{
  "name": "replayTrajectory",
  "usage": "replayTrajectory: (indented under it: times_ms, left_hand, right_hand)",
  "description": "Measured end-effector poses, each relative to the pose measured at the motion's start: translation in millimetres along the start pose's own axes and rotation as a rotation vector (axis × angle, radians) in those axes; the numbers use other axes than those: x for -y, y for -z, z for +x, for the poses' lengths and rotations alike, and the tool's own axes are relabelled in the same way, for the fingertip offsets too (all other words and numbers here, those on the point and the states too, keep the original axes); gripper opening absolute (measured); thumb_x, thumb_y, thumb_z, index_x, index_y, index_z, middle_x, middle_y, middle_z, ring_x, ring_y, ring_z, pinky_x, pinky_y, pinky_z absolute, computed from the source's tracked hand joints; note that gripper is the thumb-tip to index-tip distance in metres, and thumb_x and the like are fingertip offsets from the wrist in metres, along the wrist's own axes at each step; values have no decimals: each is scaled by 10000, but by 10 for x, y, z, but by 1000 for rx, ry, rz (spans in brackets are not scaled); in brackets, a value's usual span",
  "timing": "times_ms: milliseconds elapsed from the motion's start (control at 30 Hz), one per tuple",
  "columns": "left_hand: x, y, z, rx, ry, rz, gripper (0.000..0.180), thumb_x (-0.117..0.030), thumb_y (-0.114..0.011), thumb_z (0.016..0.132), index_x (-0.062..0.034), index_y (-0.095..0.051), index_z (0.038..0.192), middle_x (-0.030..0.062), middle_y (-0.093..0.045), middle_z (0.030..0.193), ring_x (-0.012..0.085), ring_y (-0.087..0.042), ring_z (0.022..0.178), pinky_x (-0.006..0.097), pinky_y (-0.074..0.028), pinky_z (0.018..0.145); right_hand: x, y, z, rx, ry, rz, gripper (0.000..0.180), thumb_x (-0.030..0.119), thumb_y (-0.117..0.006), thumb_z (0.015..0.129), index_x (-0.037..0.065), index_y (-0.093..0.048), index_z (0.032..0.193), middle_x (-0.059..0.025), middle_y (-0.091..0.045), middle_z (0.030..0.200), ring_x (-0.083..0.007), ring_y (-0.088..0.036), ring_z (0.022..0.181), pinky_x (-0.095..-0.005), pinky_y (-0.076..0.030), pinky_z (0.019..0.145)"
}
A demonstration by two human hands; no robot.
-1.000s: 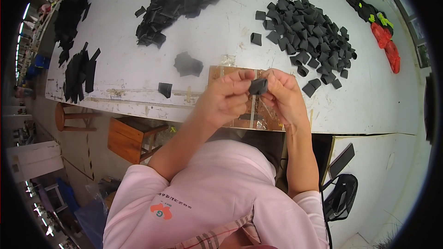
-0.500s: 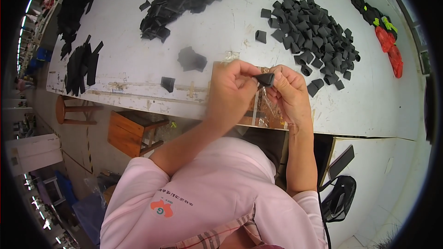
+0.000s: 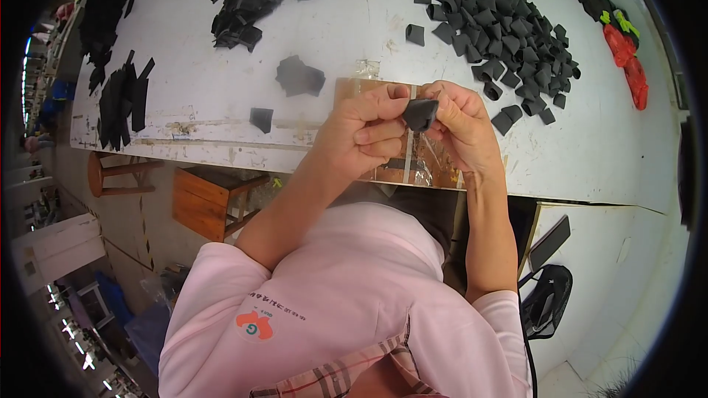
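Between the fingertips of both hands is a small black fabric tube (image 3: 421,113), short and tapered, above a brown taped board (image 3: 445,169) at the table's front edge. My left hand (image 3: 363,131) is closed, with its thumb and forefinger pinching the tube's left side. From the right, my right hand (image 3: 463,119) grips the other side between thumb and fingers. A heap of similar dark grey tubes (image 3: 509,44) lies to the right of my hands. Left of them rest a single flat black piece (image 3: 261,119) and a dark grey patch of pieces (image 3: 300,77).
A large pile of flat black pieces (image 3: 265,0) covers the back of the white table (image 3: 361,22). Black strips (image 3: 122,107) lie at the left edge; red bags (image 3: 625,59) sit far right. Wooden stools (image 3: 203,199) stand below left, and a black mesh bag (image 3: 547,298) is below right.
The black tube has turned in my fingers, showing a broader face. My left hand has shifted its grip, its fingers now curled more. The view has moved slightly.
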State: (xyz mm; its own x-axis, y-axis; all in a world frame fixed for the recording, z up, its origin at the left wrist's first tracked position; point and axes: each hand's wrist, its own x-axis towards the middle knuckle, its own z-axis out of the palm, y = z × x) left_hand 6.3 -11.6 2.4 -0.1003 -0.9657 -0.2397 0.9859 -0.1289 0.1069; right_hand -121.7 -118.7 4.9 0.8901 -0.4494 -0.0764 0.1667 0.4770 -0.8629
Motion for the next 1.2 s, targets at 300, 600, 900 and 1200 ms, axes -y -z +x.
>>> replayTrajectory:
  times_ms: [300,600,900,1200]
  left_hand:
    - [184,253,-16,25,-59,3,92,-105,-481,844,-69,-517,920,1,-505,709,25,-313,385,157,-237,317]
    - [140,24,6,5,-58,75,85,-73,-567,782,-56,-516,848,-20,-477,647,1,-279,373,154,-174,324]
    - [162,-63,29,-119,-224,274,57,-89,-558,796,-39,-537,815,-24,-480,615,0,-296,393,157,-186,342]
    - [298,-33,148,-258,-933,1131,123,-83,-536,796,33,-541,835,60,-570,739,120,-532,617,220,-410,550]
  right_hand:
    - [-40,32,-58,-165,-61,-117,216,177,-605,741,22,-537,875,-9,-536,762,-79,-530,662,-183,-441,555]
    - [-41,28,-7,-27,118,-118,230,200,-597,777,-7,-501,745,-18,-474,643,-53,-392,476,-160,-305,404]
    - [-73,61,24,-64,135,-106,278,239,-611,782,-4,-475,795,-30,-466,592,-71,-395,459,-175,-302,405]
    - [-19,31,17,-15,132,-145,295,255,-604,784,-9,-489,717,-37,-488,610,-67,-416,451,-153,-313,422]
